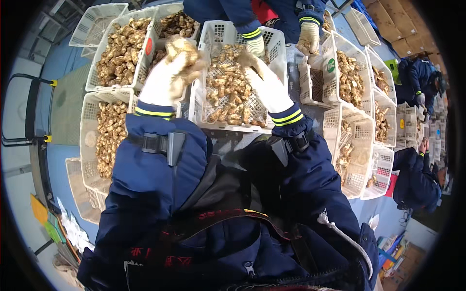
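Observation:
Knobbly brown-and-cream pieces that look like mushrooms (230, 92) lie in a white perforated plastic crate (233, 127) before me. My left hand (170, 77), in a white glove, is raised at that crate's left side. Its fingers are smeared by motion, with a pale golden lump at their tips that I cannot tell from glove. Over the crate's right half reaches my right hand (267, 85), also gloved. Its soiled fingers curl in close to the pieces, and what they grip is hidden.
Across from me, a co-worker's gloved hands (309, 39) are at the crates. More filled crates stand left (90, 140) and right (357, 169). Other people (415, 177) work at far right. A black metal frame (31, 111) stands at far left, cardboard boxes (395, 24) at upper right.

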A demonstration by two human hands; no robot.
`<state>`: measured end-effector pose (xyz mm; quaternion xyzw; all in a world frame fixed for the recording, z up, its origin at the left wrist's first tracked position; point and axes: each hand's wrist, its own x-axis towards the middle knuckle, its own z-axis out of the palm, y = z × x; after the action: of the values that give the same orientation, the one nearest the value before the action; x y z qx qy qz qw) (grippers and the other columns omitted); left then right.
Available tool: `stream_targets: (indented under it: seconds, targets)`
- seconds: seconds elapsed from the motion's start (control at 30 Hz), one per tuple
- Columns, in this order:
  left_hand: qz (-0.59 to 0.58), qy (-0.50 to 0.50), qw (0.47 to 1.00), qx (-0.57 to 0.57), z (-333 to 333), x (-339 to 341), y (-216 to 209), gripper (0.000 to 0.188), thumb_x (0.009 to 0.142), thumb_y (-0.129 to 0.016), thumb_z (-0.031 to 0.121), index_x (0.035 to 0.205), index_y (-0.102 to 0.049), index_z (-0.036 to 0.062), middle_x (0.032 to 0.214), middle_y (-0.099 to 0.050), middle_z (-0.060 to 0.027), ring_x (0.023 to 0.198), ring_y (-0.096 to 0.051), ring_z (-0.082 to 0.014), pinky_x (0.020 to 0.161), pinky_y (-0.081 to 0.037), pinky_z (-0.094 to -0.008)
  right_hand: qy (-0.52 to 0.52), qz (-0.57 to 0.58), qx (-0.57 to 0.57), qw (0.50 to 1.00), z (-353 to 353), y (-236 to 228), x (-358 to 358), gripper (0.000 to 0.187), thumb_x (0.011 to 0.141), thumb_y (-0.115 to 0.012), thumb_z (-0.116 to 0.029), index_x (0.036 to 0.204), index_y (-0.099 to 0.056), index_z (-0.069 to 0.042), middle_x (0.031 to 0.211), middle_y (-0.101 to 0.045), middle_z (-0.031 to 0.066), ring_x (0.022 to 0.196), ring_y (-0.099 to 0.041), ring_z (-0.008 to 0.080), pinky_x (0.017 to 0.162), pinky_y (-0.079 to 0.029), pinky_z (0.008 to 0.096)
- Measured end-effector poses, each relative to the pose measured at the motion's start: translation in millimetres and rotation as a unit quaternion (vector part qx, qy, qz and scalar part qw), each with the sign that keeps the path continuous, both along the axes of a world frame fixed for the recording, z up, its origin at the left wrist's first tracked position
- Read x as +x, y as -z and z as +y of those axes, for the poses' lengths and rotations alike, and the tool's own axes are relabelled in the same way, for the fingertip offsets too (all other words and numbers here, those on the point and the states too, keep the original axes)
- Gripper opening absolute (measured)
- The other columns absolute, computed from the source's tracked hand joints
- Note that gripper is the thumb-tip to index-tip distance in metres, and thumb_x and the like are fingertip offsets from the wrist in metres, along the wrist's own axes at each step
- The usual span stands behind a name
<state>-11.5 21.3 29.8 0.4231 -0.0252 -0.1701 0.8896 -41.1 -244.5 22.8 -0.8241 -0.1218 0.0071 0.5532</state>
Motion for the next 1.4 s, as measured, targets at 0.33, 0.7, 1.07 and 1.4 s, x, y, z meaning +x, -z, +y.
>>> stream_targets:
  seconds: [0.33, 0.7, 1.07, 1.4]
  targets:
    - [0.121, -0.11, 0.954, 0.253, 114, -25, 36, 0.03, 0.089, -0.068, 0.022, 0.113, -0.059, 0.0062, 0.099, -0.065, -0.0078, 0.093, -0.064, -0.0224, 0.081, -0.055, -0.0337, -0.019, -0.167, -0.206, 0.964, -7, 23, -1, 0.04, 0.094, -0.055, -0.023, 0.131, -0.053, -0.008, 0.12, -0.063, 0.0122, 0.107, -0.063, 0.0245, 0.093, -0.048, 0.0317]
    - [0.163, -0.097, 0.982, -0.013, 117, -89, 106, 0.044, 0.087, -0.064, 0.004, 0.129, -0.052, 0.0078, 0.117, -0.062, -0.0088, 0.108, -0.061, -0.027, 0.093, -0.05, -0.0384, -0.061, 0.048, -0.02, 0.997, 7, 28, 2, 0.041, 0.096, -0.054, -0.017, 0.134, -0.05, -0.003, 0.125, -0.061, 0.0151, 0.117, -0.058, 0.0215, 0.099, -0.042, 0.0297]
    - [0.15, -0.153, 0.961, -0.176, 109, -117, 81, 0.055, 0.096, -0.053, 0.041, 0.137, -0.04, 0.0062, 0.129, -0.052, -0.0244, 0.113, -0.057, -0.0415, 0.087, -0.056, -0.0482, -0.084, 0.05, -0.065, 0.993, 12, 28, 2, 0.044, 0.096, -0.054, -0.018, 0.137, -0.046, -0.001, 0.13, -0.058, 0.0162, 0.121, -0.055, 0.0237, 0.102, -0.04, 0.031]
    - [0.27, -0.207, 0.935, -0.104, 96, -109, 132, 0.046, 0.101, -0.043, 0.034, 0.138, -0.041, 0.0074, 0.139, -0.044, -0.0203, 0.125, -0.048, -0.0349, 0.104, -0.044, -0.0452, -0.1, 0.065, -0.078, 0.99, 9, 36, -1, 0.045, 0.095, -0.054, -0.02, 0.135, -0.047, 0.001, 0.124, -0.061, 0.017, 0.117, -0.058, 0.0256, 0.098, -0.044, 0.0318]
